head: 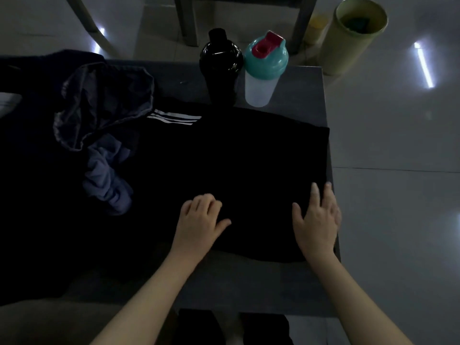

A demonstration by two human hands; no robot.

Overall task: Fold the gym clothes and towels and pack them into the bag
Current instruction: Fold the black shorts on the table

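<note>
A black garment (249, 155) with three white stripes near its top left lies spread flat on the grey table (293, 85). My left hand (200, 220) rests on its near edge with the fingers curled under; whether they pinch the cloth I cannot see. My right hand (317, 220) lies flat on the garment's right near corner, fingers straight. A dark bag (104, 105) with a greyish lining gapes open at the left. A crumpled blue-grey cloth (107, 180) lies just in front of the bag.
A black bottle (221, 66) and a clear shaker with a teal lid (263, 68) stand at the table's far edge. A yellow-green bin (353, 33) sits on the tiled floor beyond, beside chair legs (186, 21). The table's right edge runs by my right hand.
</note>
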